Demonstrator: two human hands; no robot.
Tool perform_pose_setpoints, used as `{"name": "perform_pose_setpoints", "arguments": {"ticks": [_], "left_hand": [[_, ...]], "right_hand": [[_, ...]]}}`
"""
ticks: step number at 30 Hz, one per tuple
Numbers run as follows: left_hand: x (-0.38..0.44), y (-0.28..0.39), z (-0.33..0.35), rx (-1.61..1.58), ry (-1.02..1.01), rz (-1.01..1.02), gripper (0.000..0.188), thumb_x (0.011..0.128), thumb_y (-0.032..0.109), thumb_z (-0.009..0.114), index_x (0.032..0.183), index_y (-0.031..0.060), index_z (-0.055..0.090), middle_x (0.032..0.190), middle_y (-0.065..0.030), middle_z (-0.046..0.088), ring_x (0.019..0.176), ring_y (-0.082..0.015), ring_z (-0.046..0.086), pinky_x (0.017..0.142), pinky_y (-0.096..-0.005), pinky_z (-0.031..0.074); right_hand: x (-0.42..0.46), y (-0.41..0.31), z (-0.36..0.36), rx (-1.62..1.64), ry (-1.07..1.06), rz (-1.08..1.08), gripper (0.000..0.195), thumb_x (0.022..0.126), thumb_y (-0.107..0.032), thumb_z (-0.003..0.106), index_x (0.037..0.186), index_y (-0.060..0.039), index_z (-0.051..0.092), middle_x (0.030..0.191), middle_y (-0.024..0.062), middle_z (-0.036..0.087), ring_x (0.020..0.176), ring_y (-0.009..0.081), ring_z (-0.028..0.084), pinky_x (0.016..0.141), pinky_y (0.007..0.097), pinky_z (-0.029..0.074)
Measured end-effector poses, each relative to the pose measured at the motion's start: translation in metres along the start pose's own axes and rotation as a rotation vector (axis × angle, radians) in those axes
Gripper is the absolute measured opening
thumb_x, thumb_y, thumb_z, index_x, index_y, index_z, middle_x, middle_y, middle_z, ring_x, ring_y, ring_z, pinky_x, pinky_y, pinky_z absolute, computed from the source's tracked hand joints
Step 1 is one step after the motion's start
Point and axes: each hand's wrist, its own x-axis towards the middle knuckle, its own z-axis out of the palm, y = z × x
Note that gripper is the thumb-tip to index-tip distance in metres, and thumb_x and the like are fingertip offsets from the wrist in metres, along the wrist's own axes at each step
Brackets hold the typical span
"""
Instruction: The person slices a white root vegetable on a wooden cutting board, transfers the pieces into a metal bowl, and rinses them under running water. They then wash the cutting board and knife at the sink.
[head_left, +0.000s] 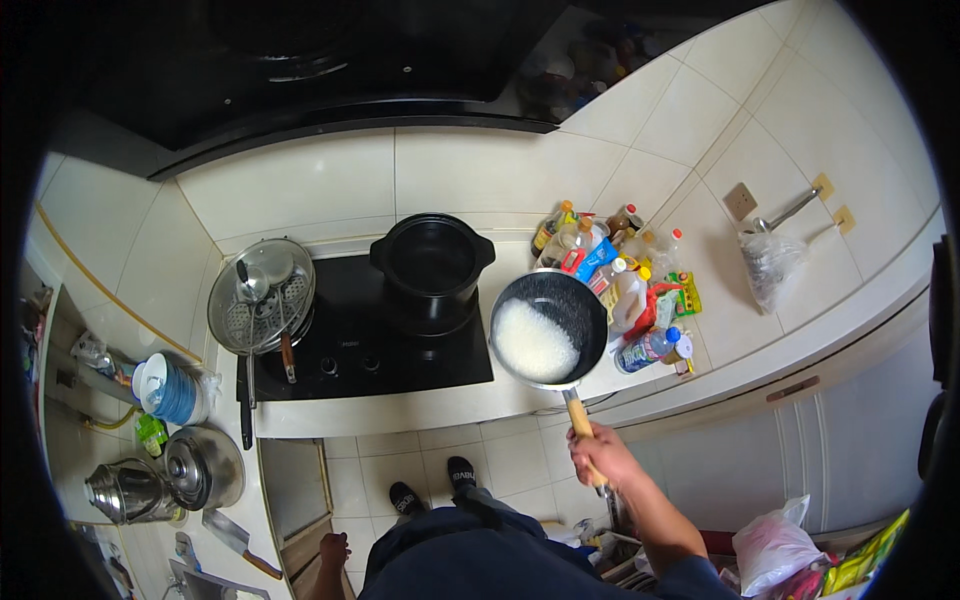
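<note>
My right hand (602, 457) is wrapped around the wooden handle (582, 420) of a saucepan (589, 330) with a dark speckled interior. White grains that look like rice (536, 341) are gathered on the pan's left side. The pan is over the counter's right part, in front of the bottles; whether it touches the counter cannot be told. My left hand (334, 550) hangs low by my side with curled fingers, and nothing shows in it. Left of the pan, a black two-handled pot (433, 259) without a lid sits on the black glass cooktop (345, 375).
Sauce bottles (626, 296) and packets crowd the right corner. A steamer pan (262, 300) with ladles across it occupies the cooktop's left side. Stacked bowls (169, 394), a lidded metal pot (206, 469) and a cleaver (227, 532) line the left counter. A range hood (337, 82) overhangs.
</note>
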Motion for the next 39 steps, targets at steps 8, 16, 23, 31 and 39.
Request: {"name": "perform_pose_setpoints", "arguments": {"ticks": [8,16,23,31,39], "left_hand": [[-0.015,-0.018,-0.005,-0.058,0.064,0.002,0.027,0.09,0.022,0.061,0.089,-0.0047,0.061,0.072,-0.0131,0.064,0.053,-0.0248,0.065,0.043,-0.0376,0.051],[-0.032,-0.037,0.002,-0.263,0.155,0.055,0.024,0.088,0.02,0.063,0.079,-0.0016,0.058,0.063,-0.0098,0.059,0.046,-0.0208,0.06,0.037,-0.0335,0.046],[-0.058,-0.08,0.0,-0.236,0.176,-0.119,0.025,0.09,0.021,0.062,0.088,-0.0038,0.061,0.07,-0.0134,0.063,0.05,-0.0244,0.064,0.038,-0.0364,0.048],[-0.068,-0.109,0.001,-0.282,0.183,-0.215,0.022,0.089,0.02,0.06,0.085,-0.0025,0.06,0.069,-0.0133,0.062,0.047,-0.0245,0.062,0.035,-0.0358,0.047],[-0.082,-0.114,0.01,-0.341,0.228,-0.157,0.026,0.09,0.021,0.06,0.077,-0.001,0.059,0.062,-0.009,0.057,0.044,-0.0215,0.06,0.034,-0.0338,0.044]], "right_hand": [[0.041,-0.067,0.037,-0.103,0.01,-0.074,0.018,0.084,-0.004,0.057,0.101,-0.0018,0.051,0.058,0.0027,0.048,0.035,0.0136,0.044,0.033,0.028,0.039],[0.093,-0.112,0.058,-0.131,-0.056,-0.082,0.011,0.086,-0.007,0.056,0.095,-0.0052,0.052,0.059,0.0007,0.049,0.037,0.0123,0.045,0.035,0.0288,0.039],[0.139,-0.124,0.086,-0.26,0.041,-0.212,0.009,0.087,-0.009,0.058,0.084,-0.0013,0.053,0.06,0.0052,0.051,0.036,0.0162,0.048,0.034,0.0338,0.042],[0.19,-0.124,0.107,-0.583,0.199,-0.358,0.015,0.088,-0.009,0.059,0.09,0.0048,0.055,0.061,0.0064,0.052,0.037,0.0176,0.049,0.035,0.0346,0.043],[0.216,-0.107,0.096,-1.347,0.459,-0.714,0.027,0.084,-0.015,0.063,0.1,0.0058,0.057,0.076,0.0235,0.067,0.055,0.0336,0.066,0.057,0.0443,0.056]]}}
